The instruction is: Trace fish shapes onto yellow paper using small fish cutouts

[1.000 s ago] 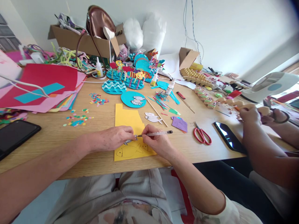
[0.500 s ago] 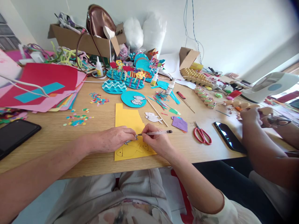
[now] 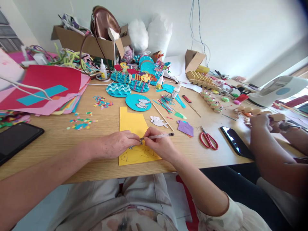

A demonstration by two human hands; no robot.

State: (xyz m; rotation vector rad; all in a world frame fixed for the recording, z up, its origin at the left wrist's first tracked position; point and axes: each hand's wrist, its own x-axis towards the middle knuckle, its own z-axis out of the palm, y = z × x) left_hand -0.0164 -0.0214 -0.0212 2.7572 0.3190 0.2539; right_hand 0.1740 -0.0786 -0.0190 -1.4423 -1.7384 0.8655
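My right hand (image 3: 158,143) is closed round a clear pen (image 3: 160,136), its dark tip at the edge of a small white paper fish cutout (image 3: 131,147). With fingers together, my left hand (image 3: 120,141) presses that cutout onto a yellow sheet (image 3: 132,120) and covers most of it. Two drawn fish outlines show on the sheet's near part, the right one partly under my right hand. Beyond my right hand lie white fish cutouts (image 3: 158,121), with a purple paper piece (image 3: 185,127) to their right. More fish cutouts rest on a blue disc (image 3: 132,103).
Red-handled scissors (image 3: 208,140) and a phone (image 3: 235,141) lie to the right, near a co-worker's hands (image 3: 261,123). Paper dots (image 3: 81,123), another phone (image 3: 20,141) and coloured sheets (image 3: 53,80) are at left. Glue bottles (image 3: 103,70) and blue wave crafts (image 3: 118,89) stand farther back.
The pen and my right hand have shifted slightly left along the cutout's edge. My left hand stays pressed in place. The view has moved a little.
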